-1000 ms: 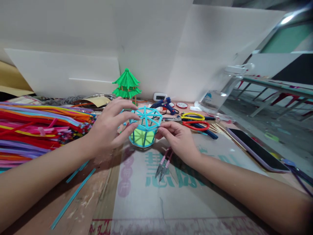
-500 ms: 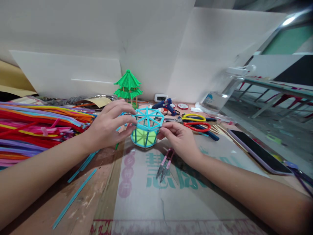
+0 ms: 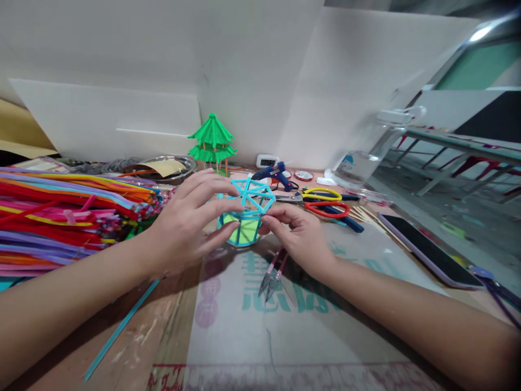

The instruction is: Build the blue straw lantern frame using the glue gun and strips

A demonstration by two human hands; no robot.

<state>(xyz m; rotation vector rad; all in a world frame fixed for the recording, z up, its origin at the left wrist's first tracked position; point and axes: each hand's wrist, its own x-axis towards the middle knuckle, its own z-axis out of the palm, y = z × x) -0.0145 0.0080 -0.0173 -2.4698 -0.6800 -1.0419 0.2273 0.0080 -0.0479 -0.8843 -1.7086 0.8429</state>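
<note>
1. The tabletop [image 3: 140, 339] carries everything named below.
2. Bundles of fuzzy stems [image 3: 49, 228], red, orange, purple and pink, lie at its left side.
3. The left hand [image 3: 195, 212] curves around the near left of the turquoise frame [image 3: 249, 216], thumb and fingers apart; whether the tips touch it, I cannot tell.
4. The right hand [image 3: 301, 233] has its thumb and forefinger clamped on the frame's right edge.
5. The frame, spoked on top with a light green base, sits between both hands.
6. A green two-tiered model [image 3: 212, 141] stands behind the left hand.
7. Pink-handled snips [image 3: 273, 274] lie just in front of the frame, blades toward the viewer.
</note>
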